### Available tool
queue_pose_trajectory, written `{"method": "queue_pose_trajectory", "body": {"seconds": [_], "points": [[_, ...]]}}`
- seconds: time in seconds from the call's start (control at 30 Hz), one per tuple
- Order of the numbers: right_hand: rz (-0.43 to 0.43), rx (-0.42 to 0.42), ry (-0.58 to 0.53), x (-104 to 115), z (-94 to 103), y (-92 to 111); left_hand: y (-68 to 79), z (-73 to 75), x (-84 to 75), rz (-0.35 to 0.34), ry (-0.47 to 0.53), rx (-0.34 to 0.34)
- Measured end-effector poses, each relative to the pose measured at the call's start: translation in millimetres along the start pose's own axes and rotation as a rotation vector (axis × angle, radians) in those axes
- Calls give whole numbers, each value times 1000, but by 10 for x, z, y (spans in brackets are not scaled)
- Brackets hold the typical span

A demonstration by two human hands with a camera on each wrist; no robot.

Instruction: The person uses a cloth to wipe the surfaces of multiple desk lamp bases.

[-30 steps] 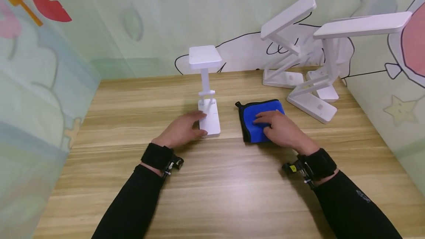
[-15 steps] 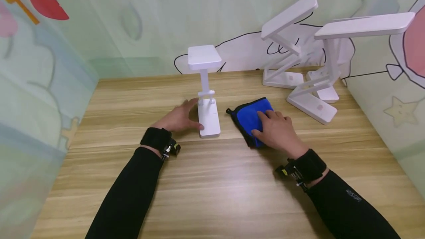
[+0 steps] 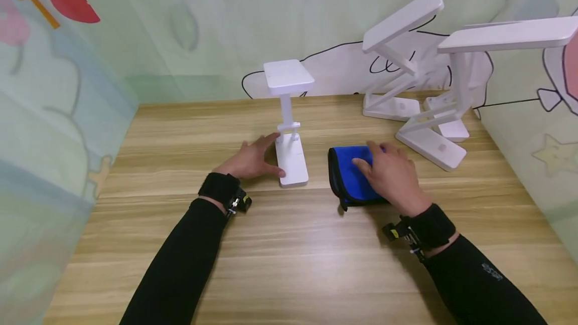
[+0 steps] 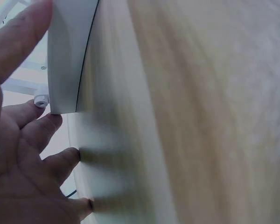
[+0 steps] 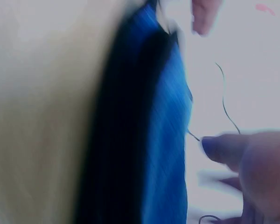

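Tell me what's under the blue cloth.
Wooden tabletop shows past the visible edges of the blue cloth; what lies beneath is covered. The right hand hides some of it.

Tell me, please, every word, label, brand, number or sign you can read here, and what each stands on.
No text can be read in any view.
Right sleeve: pale mark, too small and blurred to read.
Front right-hand lamp: square mark on its base, too small to make out.
Centre lamp and blue pouch: no readable text shows.
Backdrop: red shape, upper left; I cannot tell whether it is a letter.
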State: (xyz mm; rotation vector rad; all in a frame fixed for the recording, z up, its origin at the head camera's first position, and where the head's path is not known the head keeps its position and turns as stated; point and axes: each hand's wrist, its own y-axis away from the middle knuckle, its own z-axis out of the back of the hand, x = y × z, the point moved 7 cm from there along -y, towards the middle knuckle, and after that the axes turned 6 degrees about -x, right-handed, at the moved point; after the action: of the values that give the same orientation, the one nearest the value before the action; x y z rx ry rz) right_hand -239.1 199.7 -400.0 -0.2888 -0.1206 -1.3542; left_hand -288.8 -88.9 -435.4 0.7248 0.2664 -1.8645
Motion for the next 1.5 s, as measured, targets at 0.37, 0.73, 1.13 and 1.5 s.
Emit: {"method": "queue_pose_trajectory", "body": {"seconds": [0.37,0.73,1.13,1.5], "points": [[-138,94,131,128,-315,-27,-64,-89,-87,-21,-12,9],[192,7,-59,149,-243,-49,-87,-97,-101,-33,6,14],[19,108,-75,72,-146,59,-124,-123,-73,-25,-22,39],[101,51,121,346,-249,197,-129,-114,-68,-19,-16,32]]}}
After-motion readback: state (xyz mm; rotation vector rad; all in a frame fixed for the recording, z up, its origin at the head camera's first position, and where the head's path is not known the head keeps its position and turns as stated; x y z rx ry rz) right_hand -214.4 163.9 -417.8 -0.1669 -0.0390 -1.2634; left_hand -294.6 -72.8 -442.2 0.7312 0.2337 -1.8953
